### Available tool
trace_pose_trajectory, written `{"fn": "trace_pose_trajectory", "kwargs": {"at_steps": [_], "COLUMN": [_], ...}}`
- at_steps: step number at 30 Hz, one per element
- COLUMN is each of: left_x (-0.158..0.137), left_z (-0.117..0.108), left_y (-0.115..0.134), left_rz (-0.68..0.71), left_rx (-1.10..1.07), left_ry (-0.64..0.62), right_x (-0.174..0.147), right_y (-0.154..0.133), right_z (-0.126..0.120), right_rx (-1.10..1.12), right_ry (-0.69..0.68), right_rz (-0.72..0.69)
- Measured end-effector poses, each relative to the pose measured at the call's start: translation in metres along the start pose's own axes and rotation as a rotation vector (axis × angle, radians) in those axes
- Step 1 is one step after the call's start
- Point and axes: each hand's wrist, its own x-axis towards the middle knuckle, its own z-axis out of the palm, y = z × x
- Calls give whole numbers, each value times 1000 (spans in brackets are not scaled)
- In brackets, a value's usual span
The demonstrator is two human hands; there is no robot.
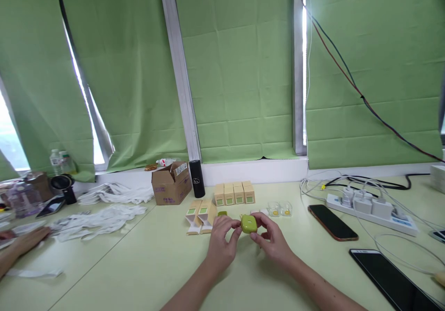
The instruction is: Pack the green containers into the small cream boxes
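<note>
Between my two hands, just above the table, is a small olive-green case with rounded corners and a little loop at its left side. My left hand pinches the left edge by the loop. Thumb and fingers of my right hand grip the opposite edge. Another green piece shows partly behind my left hand. Two opened tan boxes lie just left of it. Behind my right hand stand two clear plastic containers with yellow bits inside, beside a white item partly hidden by the fingers.
Several closed tan boxes stand in a row at the back, near a cardboard carton and a black cylinder. Rightward are a phone, a tablet and a power strip with cables. White straps and another person's hand are left.
</note>
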Motion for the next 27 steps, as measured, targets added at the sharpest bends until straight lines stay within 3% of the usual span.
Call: {"fn": "trace_pose_trajectory", "kwargs": {"at_steps": [10,17,20,23,27], "left_x": [0,-6,-3,2,8], "left_z": [1,2,5,7,9], "left_y": [5,9,6,-5,-23], "left_rz": [-182,-26,-81,-212,-366], "left_rx": [-77,-79,-159,-320,-617], "left_ry": [-78,-165,-136,-43,-42], "right_x": [0,0,0,1,2], "right_y": [4,5,4,5,8], "right_z": [0,5,5,4,-2], "right_rx": [188,182,176,49,-284], "right_ry": [-47,-76,-61,28,137], "right_rz": [11,77,87,92,79]}}
